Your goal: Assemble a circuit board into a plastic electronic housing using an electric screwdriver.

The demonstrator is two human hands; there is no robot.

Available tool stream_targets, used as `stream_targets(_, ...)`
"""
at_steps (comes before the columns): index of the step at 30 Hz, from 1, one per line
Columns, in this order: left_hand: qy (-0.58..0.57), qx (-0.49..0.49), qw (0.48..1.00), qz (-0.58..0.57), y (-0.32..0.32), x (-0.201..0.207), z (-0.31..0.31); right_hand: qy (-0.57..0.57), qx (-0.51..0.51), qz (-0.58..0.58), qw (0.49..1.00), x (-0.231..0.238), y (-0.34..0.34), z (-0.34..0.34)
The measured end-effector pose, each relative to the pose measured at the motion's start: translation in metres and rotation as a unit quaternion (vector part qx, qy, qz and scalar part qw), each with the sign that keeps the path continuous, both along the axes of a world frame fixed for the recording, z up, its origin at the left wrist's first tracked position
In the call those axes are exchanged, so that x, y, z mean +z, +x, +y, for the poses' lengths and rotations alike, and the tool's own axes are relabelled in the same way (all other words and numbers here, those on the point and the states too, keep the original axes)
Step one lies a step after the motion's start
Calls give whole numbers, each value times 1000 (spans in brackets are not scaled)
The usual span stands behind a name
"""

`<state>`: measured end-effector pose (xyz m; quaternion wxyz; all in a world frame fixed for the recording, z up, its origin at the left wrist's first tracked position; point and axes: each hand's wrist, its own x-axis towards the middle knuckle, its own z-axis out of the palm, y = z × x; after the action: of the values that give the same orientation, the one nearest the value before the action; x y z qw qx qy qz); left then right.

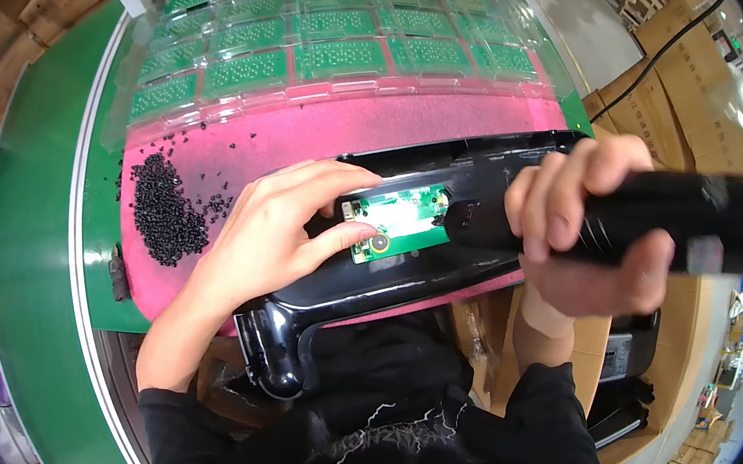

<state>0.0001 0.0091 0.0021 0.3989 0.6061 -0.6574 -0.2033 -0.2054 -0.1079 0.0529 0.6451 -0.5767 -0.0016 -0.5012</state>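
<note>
One black case (pixel 327 293) lies across the pink mat (pixel 385 122), its left end poking past the near edge, a pink strip dividing it from the clear plastic trays (pixel 294 91). One green board (pixel 422 238) sits inside! Left hand (pixel 266 219): thumb on its left end, fingers spread apart. Right hand (pixel 583 281) wraps one black driver (pixel 702 222). One heap of small black parts (pixel 169 216); green table (pixel 52 193); cardboard boxes (pixel 663 87) both sides.

Black short-sleeved T-shirt (pixel 464 457) at six o'clock, its front streaked with pale, jagged lightning-like print (pixel 361 437); plain black sleeves (pixel 556 431) at seven and four; left hand (pixel 270 229) and right hand (pixel 581 225) ungloved.
</note>
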Motion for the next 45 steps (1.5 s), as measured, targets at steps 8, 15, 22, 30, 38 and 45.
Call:
stream_targets(8, 66, -23, 993, -94, 0, -10, -1, 1, -46, 89, 995, -24, -6, -22)
stream_targets(15, 73, -17, 992, -102, 0, -8, 2, 42, 12, 45, 998, -26, -3, -19)
stream_targets(22, 91, -26, 990, -108, -1, -3, 0, 41, 70, 33, 996, -33, 3, -20)
stream_targets(30, -4, -13, 995, -102, 0, -5, -1, 66, 106, 64, 990, -30, -1, -33)
stream_targets(38, -152, 98, 965, -189, 6, 9, 4, 401, -77, 23, 912, -10, -5, -66)
stream_targets(45, 25, 101, 962, -252, 21, -7, 3, 86, -126, -5, 988, 31, -32, -23)
